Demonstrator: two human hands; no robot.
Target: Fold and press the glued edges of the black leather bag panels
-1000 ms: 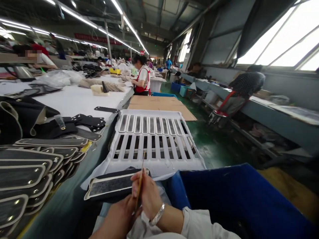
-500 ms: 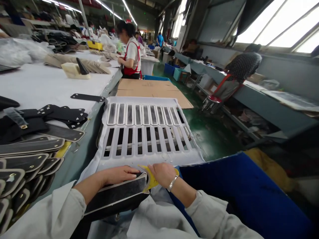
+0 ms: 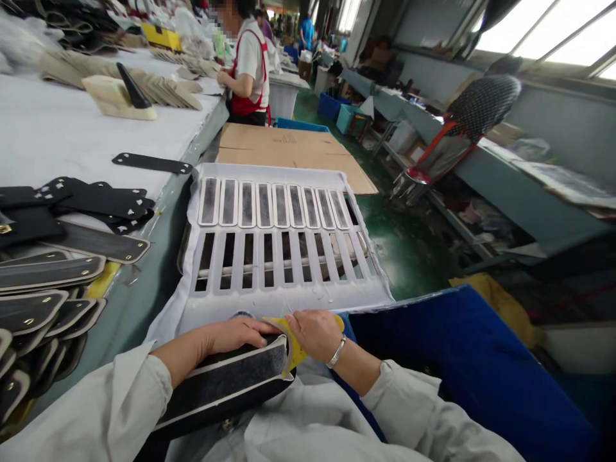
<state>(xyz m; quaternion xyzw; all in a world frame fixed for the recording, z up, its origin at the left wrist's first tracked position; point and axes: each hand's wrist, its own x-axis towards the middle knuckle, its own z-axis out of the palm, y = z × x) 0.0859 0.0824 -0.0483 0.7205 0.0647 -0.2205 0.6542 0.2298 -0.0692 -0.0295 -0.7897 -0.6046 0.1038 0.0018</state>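
In the head view, a black bag-like piece [image 3: 231, 382] with a long grey panel and pale edges lies tilted over my lap. My left hand [image 3: 235, 335] is closed over its upper edge, thumb and fingers near the right end. My right hand [image 3: 315, 333] grips a yellow flat plastic scraper [image 3: 294, 350], whose edge touches the curved pale rim at that end. Part of the scraper is hidden beneath my fingers. Just beyond my hands is a white slotted rack [image 3: 289, 305]. Several pale-edged grey strips [image 3: 245, 205] fill most of its far row.
Stacked dark straps [image 3: 52, 273] and black pieces [image 3: 106, 202] lie on the left table [image 3: 158, 250]. A blue bin [image 3: 462, 359] stands close on my right. Cardboard [image 3: 289, 144] lies behind the rack. A co-worker in a red apron [image 3: 248, 77] stands further off.
The view has tilted down and shifted slightly, so the table and rack sit higher. Both hands keep their grip, and the scraper stays at the bag-like piece's right end.
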